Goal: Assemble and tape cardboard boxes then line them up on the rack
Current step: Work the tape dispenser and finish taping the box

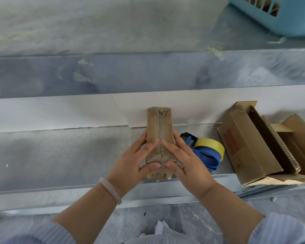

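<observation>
A narrow taped cardboard box (159,124) lies on the metal rack shelf (60,155), its long side running away from me and clear tape over its centre seam. My left hand (136,162) holds its near left side, fingers lying on top and thumb curled over the near end. My right hand (183,161) mirrors that grip on the near right side. A blue tape dispenser with a yellow-edged tape roll (208,152) sits just right of the box, touching my right hand.
Several unassembled cardboard boxes (250,145) lie in a pile at the shelf's right end. A light blue plastic basket (278,13) stands on the floor at the top right. A white panel (51,113) runs along the back of the shelf.
</observation>
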Demonstrator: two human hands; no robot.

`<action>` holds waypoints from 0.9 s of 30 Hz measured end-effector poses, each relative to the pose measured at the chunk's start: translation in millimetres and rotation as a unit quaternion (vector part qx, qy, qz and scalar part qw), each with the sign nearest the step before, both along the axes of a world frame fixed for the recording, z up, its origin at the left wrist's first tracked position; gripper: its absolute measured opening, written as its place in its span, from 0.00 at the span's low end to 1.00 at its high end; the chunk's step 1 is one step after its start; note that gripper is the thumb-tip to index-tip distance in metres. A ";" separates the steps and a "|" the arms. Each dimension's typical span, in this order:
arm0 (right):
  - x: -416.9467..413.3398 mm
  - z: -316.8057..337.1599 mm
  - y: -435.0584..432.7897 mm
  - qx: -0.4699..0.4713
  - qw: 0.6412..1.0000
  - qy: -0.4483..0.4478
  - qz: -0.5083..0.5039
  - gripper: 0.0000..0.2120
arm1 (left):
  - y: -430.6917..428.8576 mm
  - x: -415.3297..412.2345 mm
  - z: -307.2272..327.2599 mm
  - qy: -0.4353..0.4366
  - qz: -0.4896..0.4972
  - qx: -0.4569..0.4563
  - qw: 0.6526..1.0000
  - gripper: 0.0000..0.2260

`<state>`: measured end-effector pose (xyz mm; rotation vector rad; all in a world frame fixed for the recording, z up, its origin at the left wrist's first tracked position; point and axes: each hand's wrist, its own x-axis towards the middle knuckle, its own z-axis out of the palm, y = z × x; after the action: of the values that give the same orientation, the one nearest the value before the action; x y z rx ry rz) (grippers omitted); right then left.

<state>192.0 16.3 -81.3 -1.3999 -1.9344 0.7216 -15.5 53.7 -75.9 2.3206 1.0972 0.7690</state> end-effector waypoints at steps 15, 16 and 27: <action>-50.9 -0.3 -7.3 -0.165 0.910 0.341 -0.170 0.25 | -21.0 50.8 -0.5 -0.348 0.134 -0.321 0.871 0.17; -50.9 -0.8 -6.9 -0.162 0.911 0.337 -0.174 0.25 | -21.3 50.8 -1.0 -0.360 0.134 -0.330 0.862 0.17; -46.0 -4.7 -4.7 -0.186 0.900 0.362 -0.158 0.22 | -20.1 43.1 -12.9 -0.388 0.123 -0.404 0.819 0.20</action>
<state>146.0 11.7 -86.0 -1.3426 -0.9969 1.2739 27.6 33.6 -88.8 1.0021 1.0320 0.9626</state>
